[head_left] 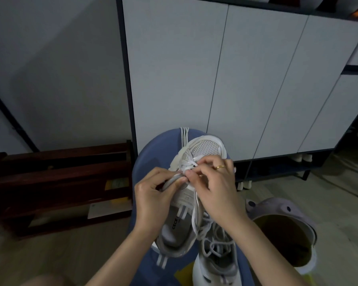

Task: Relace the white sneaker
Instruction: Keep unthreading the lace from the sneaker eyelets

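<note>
Two bare hands meet over the white mesh-toed sneaker [194, 182], which lies on a blue rounded seat [147, 159] at lower centre of the frame, toe pointing up-frame. The left hand [153, 201] pinches the shoe's eyelet edge between curled fingers, wrist angled in from lower left. The right hand [213, 182], ringed, pinches the white flat lace [195, 211] near the lowest eyelets. Best to keep the lace flat and untwisted, drawing both sides evenly before crossing upward.

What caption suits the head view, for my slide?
Both hands thread a lace through the sneaker.
</note>
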